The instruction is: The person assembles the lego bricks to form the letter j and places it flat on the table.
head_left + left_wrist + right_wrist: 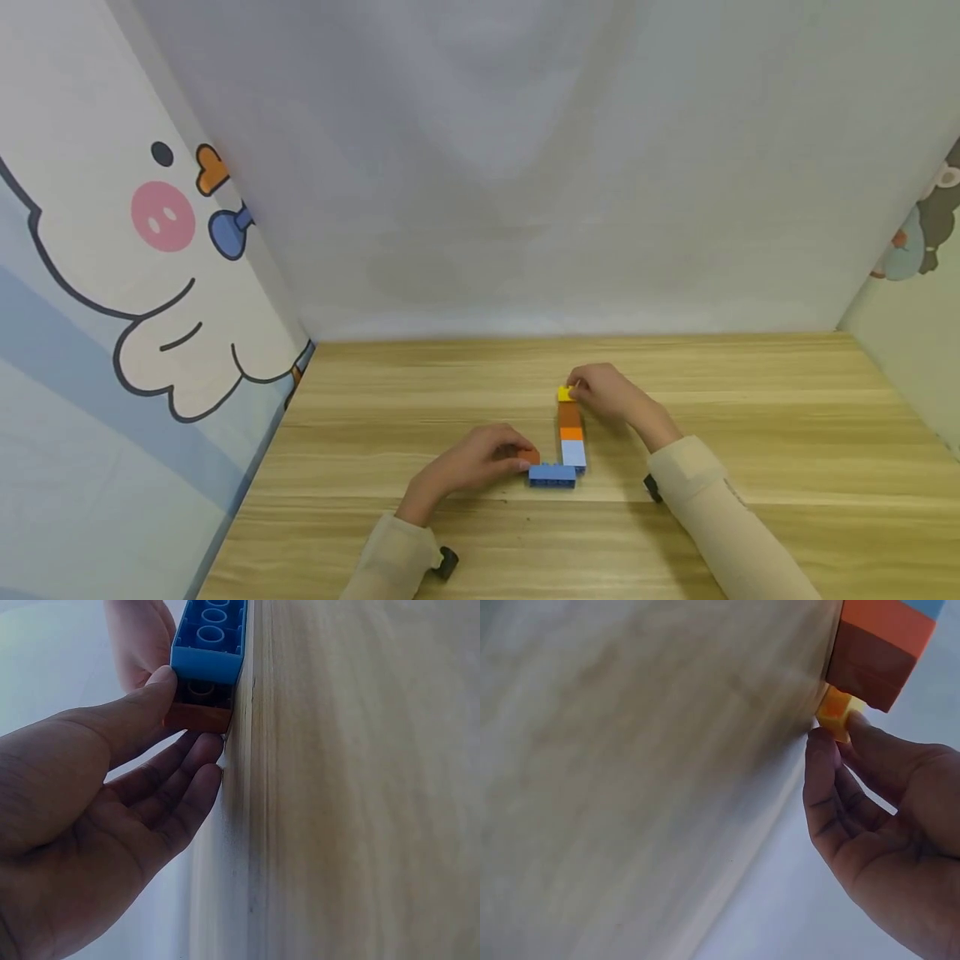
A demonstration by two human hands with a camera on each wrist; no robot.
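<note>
Head view shows a wooden counter (750, 433) walled in by pale fabric, with a cartoon-printed panel (135, 275) off beyond the left hand (480, 462) and another printed panel (918, 225) far out past the right hand (607, 393). Nothing lies between the two hands but the brick build itself.

The build is an L of bricks lying flat on the counter. Its long arm runs away from the person: a light blue brick (573, 452) nearest, then an orange brick (572, 433), a brown brick (569, 414), and a small yellow brick (564, 394) at the far end. The short arm is a blue brick (552, 475) turned crosswise, reaching from the near end toward the left hand, with a red-brown brick (531, 457) against it.

The left hand pinches the red-brown brick, thumb (139, 705) on one face and curled fingers (191, 776) under it, as the left wrist view shows; studs of the blue brick face that camera. The right hand sits at the far tip, its fingertips (821, 746) pinching the yellow brick just beside the brown one.
</note>
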